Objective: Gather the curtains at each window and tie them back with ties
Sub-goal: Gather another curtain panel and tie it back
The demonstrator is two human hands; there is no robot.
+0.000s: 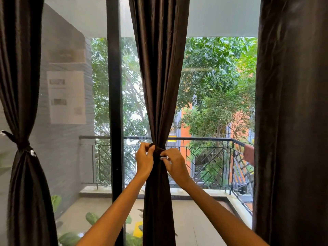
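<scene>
I have both hands up at the middle curtain (159, 77), which is gathered to a narrow waist right between them. My left hand (144, 160) has its fingers curled in, pinching one end of the dark tie (157, 149) at the upper left of the waist. My right hand (174, 163) pinches the other end just beside it, thumb and fingers closed on the strip, with something small and white at the fingertips that I cannot make out. The tie wraps round the gathered cloth and the two hands nearly touch across it. Well off to the left of my left hand hangs the left curtain (23, 174), already cinched with its own tie (21, 144). To the right of my right hand the right curtain (291, 121) hangs loose. Beyond the hands, through the glass, runs a balcony railing (204, 139).
</scene>
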